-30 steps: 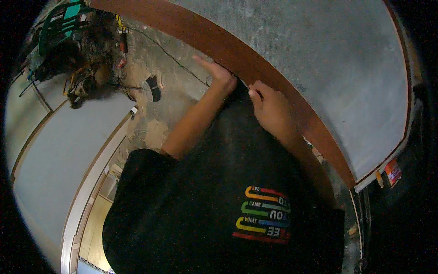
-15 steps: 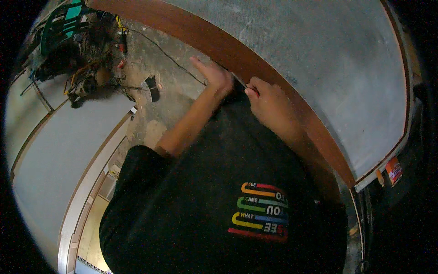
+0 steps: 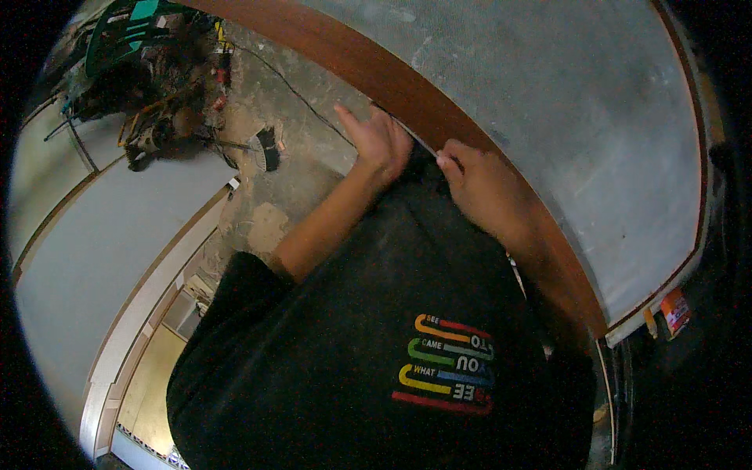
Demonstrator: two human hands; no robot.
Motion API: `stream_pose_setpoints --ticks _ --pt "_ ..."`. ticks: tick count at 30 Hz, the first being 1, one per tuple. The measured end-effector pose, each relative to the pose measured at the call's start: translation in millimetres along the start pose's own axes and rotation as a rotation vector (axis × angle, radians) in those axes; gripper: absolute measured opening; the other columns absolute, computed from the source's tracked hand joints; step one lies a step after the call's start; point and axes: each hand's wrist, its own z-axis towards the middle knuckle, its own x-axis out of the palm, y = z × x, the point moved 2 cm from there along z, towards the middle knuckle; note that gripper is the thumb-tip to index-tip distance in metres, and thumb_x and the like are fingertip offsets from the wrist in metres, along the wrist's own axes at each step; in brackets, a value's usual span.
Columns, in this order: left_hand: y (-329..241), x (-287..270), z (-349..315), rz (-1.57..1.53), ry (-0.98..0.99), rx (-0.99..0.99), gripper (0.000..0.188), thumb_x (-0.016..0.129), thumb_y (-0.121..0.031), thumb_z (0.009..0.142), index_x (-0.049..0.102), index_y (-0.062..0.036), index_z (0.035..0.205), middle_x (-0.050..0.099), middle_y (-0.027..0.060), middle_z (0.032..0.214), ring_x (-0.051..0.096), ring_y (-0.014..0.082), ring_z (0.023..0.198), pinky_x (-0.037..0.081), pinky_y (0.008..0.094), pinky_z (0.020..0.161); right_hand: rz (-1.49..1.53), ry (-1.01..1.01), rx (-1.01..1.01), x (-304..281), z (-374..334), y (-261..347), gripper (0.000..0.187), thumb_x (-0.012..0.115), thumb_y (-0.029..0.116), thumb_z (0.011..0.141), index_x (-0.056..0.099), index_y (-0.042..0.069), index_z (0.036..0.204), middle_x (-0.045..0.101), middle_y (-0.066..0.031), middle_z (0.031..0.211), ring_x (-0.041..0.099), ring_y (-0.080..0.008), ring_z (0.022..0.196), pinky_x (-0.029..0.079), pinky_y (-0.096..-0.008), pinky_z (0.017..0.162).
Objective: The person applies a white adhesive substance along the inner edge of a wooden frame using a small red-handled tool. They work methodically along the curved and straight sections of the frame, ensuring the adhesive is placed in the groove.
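A large grey panel (image 3: 548,117) with a brown edge band (image 3: 423,98) stretches across the upper right. My left hand (image 3: 384,142) is against the underside of that band, its thumb spread away and its fingers partly hidden by the edge. To its right, my right hand (image 3: 482,182) is closed at the same edge, index finger and thumb pressed together. A thin pale line runs along the edge between the two hands. Whatever the right fingers grip is too small to make out.
A dark cable (image 3: 294,90) trails over the worn floor (image 3: 305,184). A brush-like tool (image 3: 266,149) lies left of my hands. Beyond it are a green plastic chair (image 3: 129,35) and a dark jumble of tools. Another pale panel (image 3: 102,235) stands at left; an orange packet (image 3: 675,312) is at right.
My right hand has slid a little right and down along the edge band. The left hand has also shifted slightly right, its fingers now tucked closer to the edge. The view has turned slightly.
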Motion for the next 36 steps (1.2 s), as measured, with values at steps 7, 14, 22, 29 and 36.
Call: stream_pose_setpoints --ticks 7,14,22,29,36 --pt "15.2 -6.1 -6.8 0.382 -0.082 0.125 0.106 0.017 -0.087 0.093 0.023 -0.0071 0.163 0.032 0.0116 0.166 0.028 0.0323 0.151 0.015 0.0473 0.127 -0.029 -0.072 0.041 24.8 12.8 -10.9 0.025 0.056 0.033 0.103 0.064 0.010 0.106 0.072 -0.0222 0.097 0.067 -0.0482 0.091 0.051 -0.0581 0.079" --pt "26.3 4.6 -19.7 0.159 0.066 0.101 0.100 0.017 -0.082 0.096 0.021 -0.0083 0.163 0.029 0.0084 0.167 0.025 0.0308 0.153 0.018 0.0468 0.126 0.039 0.000 -0.066 3.4 -12.4 -17.8 0.024 0.054 0.032 0.103 0.061 0.010 0.108 0.071 -0.0230 0.089 0.068 -0.0498 0.083 0.054 -0.0607 0.074" --pt "41.3 -0.8 -19.0 0.320 -0.136 0.042 0.097 0.018 -0.082 0.097 0.031 -0.0090 0.160 0.038 0.0081 0.162 0.034 0.0306 0.149 0.022 0.0472 0.124 -0.388 -0.077 -0.129 25.6 -22.3 -18.4 0.021 0.056 0.029 0.103 0.060 0.010 0.110 0.069 -0.0205 0.076 0.070 -0.0417 0.070 0.057 -0.0540 0.063" --pt "51.3 9.1 -27.1 0.238 -0.030 0.136 0.102 0.018 -0.085 0.095 0.027 -0.0080 0.161 0.036 0.0091 0.163 0.033 0.0301 0.149 0.021 0.0460 0.125 -0.362 -0.068 -0.126 30.5 -28.2 -34.6 0.022 0.055 0.028 0.104 0.060 0.008 0.110 0.069 -0.0217 0.077 0.069 -0.0447 0.073 0.056 -0.0554 0.066" --pt "85.7 -6.6 -36.1 0.219 0.092 0.349 0.095 0.012 -0.077 0.100 0.010 -0.0082 0.166 0.018 0.0103 0.171 0.020 0.0303 0.156 0.013 0.0432 0.128 -0.195 -0.013 -0.190 -12.0 -74.1 -31.5 0.040 0.053 0.024 0.104 0.056 0.009 0.141 0.069 -0.0251 0.094 0.068 -0.0432 0.090 0.054 -0.0533 0.080"
